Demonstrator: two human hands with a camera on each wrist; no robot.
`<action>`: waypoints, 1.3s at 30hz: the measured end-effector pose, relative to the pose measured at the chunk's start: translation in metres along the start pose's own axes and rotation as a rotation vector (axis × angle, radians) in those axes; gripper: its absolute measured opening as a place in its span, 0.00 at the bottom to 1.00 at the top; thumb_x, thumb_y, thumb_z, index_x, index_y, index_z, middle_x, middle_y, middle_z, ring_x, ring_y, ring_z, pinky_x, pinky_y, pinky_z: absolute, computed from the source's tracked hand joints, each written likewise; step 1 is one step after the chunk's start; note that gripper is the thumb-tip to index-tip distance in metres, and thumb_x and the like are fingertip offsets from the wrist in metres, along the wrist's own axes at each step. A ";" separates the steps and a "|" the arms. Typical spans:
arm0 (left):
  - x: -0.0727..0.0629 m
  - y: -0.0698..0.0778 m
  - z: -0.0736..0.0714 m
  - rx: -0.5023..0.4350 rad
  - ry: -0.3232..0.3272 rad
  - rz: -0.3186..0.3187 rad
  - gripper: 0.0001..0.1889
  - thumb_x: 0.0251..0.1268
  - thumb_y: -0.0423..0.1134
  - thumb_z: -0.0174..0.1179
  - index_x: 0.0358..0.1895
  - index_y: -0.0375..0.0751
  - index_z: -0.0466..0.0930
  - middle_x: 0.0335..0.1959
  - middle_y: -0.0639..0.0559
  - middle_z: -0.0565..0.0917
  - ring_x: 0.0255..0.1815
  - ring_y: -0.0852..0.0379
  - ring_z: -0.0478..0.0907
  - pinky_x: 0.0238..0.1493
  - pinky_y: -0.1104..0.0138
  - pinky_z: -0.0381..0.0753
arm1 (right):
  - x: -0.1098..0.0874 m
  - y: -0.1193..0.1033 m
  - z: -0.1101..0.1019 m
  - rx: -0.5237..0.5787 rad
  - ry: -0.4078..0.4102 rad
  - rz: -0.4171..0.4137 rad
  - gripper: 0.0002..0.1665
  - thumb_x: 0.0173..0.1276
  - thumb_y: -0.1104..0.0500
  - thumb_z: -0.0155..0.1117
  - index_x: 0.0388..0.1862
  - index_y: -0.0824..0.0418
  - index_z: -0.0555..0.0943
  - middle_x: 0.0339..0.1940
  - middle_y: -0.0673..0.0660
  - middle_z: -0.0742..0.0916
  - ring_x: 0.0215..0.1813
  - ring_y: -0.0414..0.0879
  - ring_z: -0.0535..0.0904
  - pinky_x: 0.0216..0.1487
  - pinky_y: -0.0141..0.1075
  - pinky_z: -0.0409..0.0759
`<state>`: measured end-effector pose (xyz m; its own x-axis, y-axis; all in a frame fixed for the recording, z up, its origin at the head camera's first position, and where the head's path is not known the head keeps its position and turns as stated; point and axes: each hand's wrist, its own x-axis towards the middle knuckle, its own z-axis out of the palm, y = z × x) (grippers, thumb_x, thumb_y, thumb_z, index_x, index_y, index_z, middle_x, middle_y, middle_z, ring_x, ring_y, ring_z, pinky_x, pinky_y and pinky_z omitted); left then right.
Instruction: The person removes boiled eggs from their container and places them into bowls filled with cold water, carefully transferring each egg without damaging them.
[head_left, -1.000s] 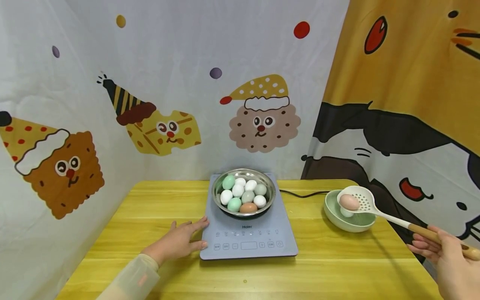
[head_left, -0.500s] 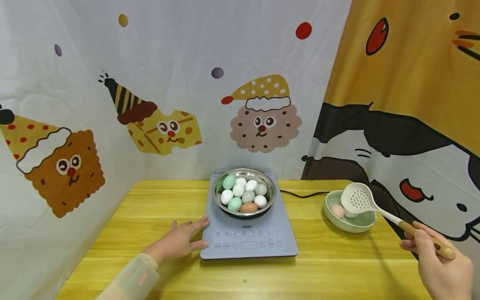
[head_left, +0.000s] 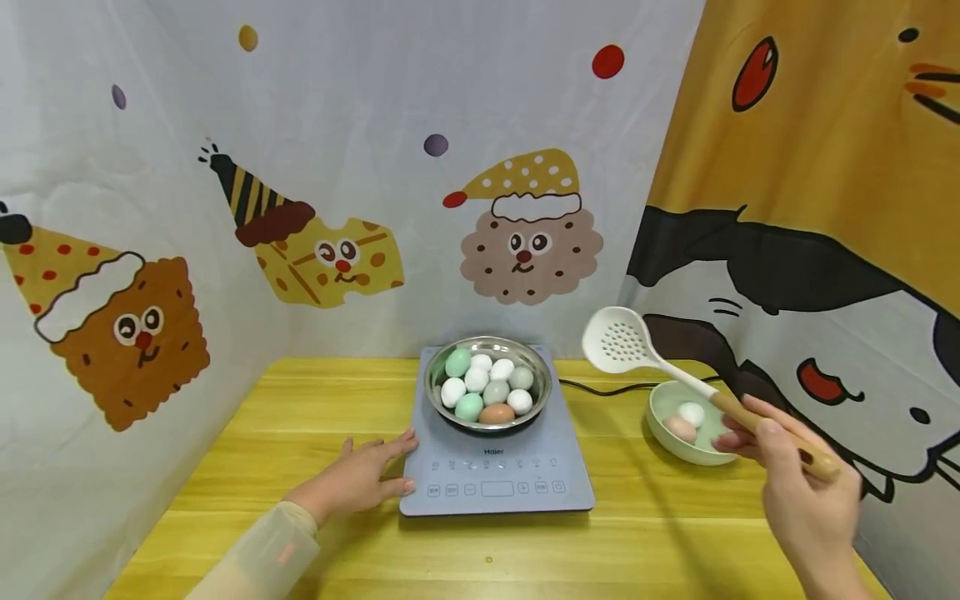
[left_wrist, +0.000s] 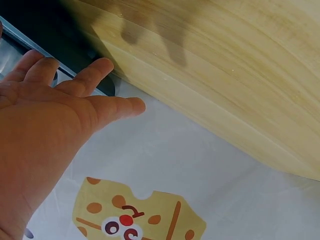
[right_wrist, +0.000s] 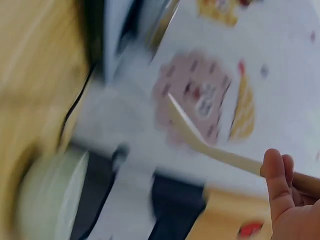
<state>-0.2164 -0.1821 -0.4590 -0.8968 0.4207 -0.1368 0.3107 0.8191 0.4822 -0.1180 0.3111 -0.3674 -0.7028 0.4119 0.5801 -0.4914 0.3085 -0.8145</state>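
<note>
My right hand (head_left: 806, 492) grips the wooden handle of a white slotted ladle (head_left: 618, 342), raised between the pan and the bowl. The ladle's head carries nothing. A pink egg (head_left: 680, 429) and a white egg (head_left: 691, 413) lie in the pale green bowl (head_left: 663, 442) behind that hand. My left hand (head_left: 356, 479) rests with fingers spread, thumb and fingertips at the left edge of the grey induction cooker (head_left: 495, 467). On the cooker stands a steel pan (head_left: 536, 367) heaped with white, green, grey and brown eggs (head_left: 476, 380). The right wrist view shows the ladle (right_wrist: 230, 159) edge-on.
The wooden table (head_left: 330, 392) carries the cooker and bowl. A black cord (head_left: 607, 390) runs from behind the cooker toward the bowl. Printed curtains (head_left: 360, 100) hang close behind the table and along both sides.
The pink egg has gone from the ladle into the bowl. My right hand has lifted the ladle and moved it left toward the pan. My left hand stays at the cooker's edge.
</note>
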 end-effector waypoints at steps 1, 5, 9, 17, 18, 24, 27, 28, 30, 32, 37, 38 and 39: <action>0.000 -0.001 0.000 0.001 -0.001 -0.001 0.38 0.73 0.58 0.67 0.82 0.52 0.68 0.86 0.56 0.65 0.82 0.25 0.64 0.78 0.19 0.39 | 0.000 -0.002 0.013 0.079 -0.078 -0.061 0.18 0.83 0.71 0.54 0.62 0.80 0.82 0.40 0.54 0.96 0.35 0.41 0.93 0.45 0.27 0.90; 0.001 -0.002 0.002 -0.002 0.002 0.003 0.39 0.73 0.58 0.67 0.82 0.52 0.68 0.86 0.56 0.65 0.82 0.25 0.64 0.78 0.19 0.39 | 0.000 -0.003 0.065 0.135 -0.338 -0.316 0.20 0.76 0.79 0.52 0.62 0.81 0.81 0.43 0.53 0.95 0.38 0.37 0.92 0.43 0.20 0.86; 0.000 -0.001 0.001 -0.011 0.009 0.016 0.39 0.72 0.58 0.68 0.82 0.51 0.68 0.86 0.55 0.65 0.81 0.24 0.65 0.77 0.18 0.40 | 0.004 0.003 0.109 -0.094 -0.425 -0.460 0.23 0.70 0.77 0.62 0.62 0.69 0.86 0.47 0.55 0.95 0.43 0.30 0.90 0.41 0.17 0.82; 0.000 -0.001 0.005 -0.024 0.003 0.028 0.38 0.73 0.57 0.68 0.82 0.51 0.68 0.86 0.55 0.64 0.81 0.23 0.65 0.77 0.18 0.39 | 0.020 0.015 0.145 -0.292 -0.597 -0.674 0.24 0.69 0.66 0.69 0.64 0.61 0.87 0.58 0.59 0.92 0.57 0.55 0.91 0.62 0.32 0.87; 0.000 -0.002 0.004 -0.025 0.005 0.027 0.38 0.74 0.56 0.68 0.82 0.51 0.68 0.86 0.55 0.65 0.81 0.23 0.65 0.77 0.18 0.38 | 0.022 0.016 0.147 -0.290 -0.619 -0.689 0.24 0.70 0.64 0.69 0.65 0.61 0.87 0.58 0.59 0.92 0.56 0.55 0.91 0.59 0.36 0.89; -0.001 -0.003 0.001 -0.036 0.013 0.022 0.39 0.73 0.56 0.69 0.82 0.50 0.68 0.86 0.54 0.65 0.81 0.23 0.65 0.77 0.18 0.39 | 0.032 0.017 0.156 -0.247 -0.701 -0.785 0.20 0.81 0.56 0.64 0.67 0.60 0.85 0.55 0.61 0.92 0.47 0.53 0.91 0.44 0.47 0.92; 0.000 -0.004 0.001 -0.031 0.017 0.022 0.39 0.72 0.56 0.69 0.82 0.50 0.69 0.86 0.54 0.65 0.80 0.23 0.65 0.77 0.18 0.40 | 0.036 0.016 0.159 -0.234 -0.733 -0.781 0.21 0.78 0.59 0.66 0.67 0.60 0.85 0.54 0.61 0.92 0.46 0.52 0.91 0.43 0.45 0.92; 0.000 -0.004 0.001 -0.028 0.017 0.021 0.39 0.72 0.56 0.69 0.82 0.50 0.69 0.86 0.55 0.65 0.80 0.24 0.65 0.77 0.18 0.40 | 0.037 0.015 0.159 -0.236 -0.742 -0.771 0.22 0.76 0.61 0.67 0.67 0.60 0.85 0.54 0.60 0.92 0.46 0.51 0.91 0.43 0.44 0.92; 0.000 -0.004 0.002 -0.027 0.017 0.022 0.39 0.72 0.56 0.69 0.82 0.50 0.69 0.86 0.55 0.65 0.80 0.24 0.66 0.77 0.18 0.40 | 0.038 0.014 0.158 -0.241 -0.758 -0.748 0.24 0.72 0.65 0.69 0.67 0.61 0.85 0.55 0.59 0.92 0.48 0.50 0.91 0.47 0.42 0.92; 0.000 -0.004 0.003 -0.032 0.016 0.026 0.39 0.73 0.57 0.68 0.82 0.50 0.69 0.86 0.54 0.65 0.80 0.24 0.66 0.77 0.18 0.40 | 0.037 0.013 0.154 -0.228 -0.769 -0.733 0.25 0.69 0.68 0.70 0.66 0.63 0.85 0.57 0.59 0.92 0.52 0.51 0.91 0.54 0.37 0.90; -0.001 -0.004 0.003 -0.056 0.005 0.028 0.39 0.73 0.57 0.68 0.82 0.50 0.68 0.86 0.54 0.64 0.80 0.23 0.65 0.77 0.18 0.38 | 0.031 0.008 0.142 -0.156 -0.768 -0.711 0.28 0.65 0.73 0.71 0.65 0.65 0.86 0.61 0.60 0.91 0.62 0.53 0.89 0.69 0.26 0.80; -0.001 -0.004 0.003 -0.058 0.007 0.027 0.39 0.72 0.57 0.68 0.82 0.50 0.68 0.86 0.54 0.64 0.80 0.23 0.65 0.77 0.18 0.38 | 0.030 0.006 0.141 -0.148 -0.763 -0.702 0.28 0.64 0.73 0.71 0.65 0.65 0.86 0.62 0.59 0.91 0.64 0.53 0.89 0.71 0.25 0.78; -0.001 -0.004 0.002 -0.060 0.009 0.027 0.39 0.72 0.56 0.68 0.82 0.50 0.68 0.86 0.54 0.64 0.80 0.23 0.65 0.77 0.18 0.38 | 0.029 0.005 0.141 -0.144 -0.756 -0.689 0.28 0.65 0.73 0.71 0.65 0.64 0.86 0.62 0.59 0.91 0.65 0.52 0.88 0.72 0.25 0.77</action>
<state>-0.2158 -0.1849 -0.4625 -0.8913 0.4384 -0.1158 0.3152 0.7827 0.5367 -0.2135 0.2034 -0.3564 -0.4560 -0.5241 0.7192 -0.8787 0.3933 -0.2706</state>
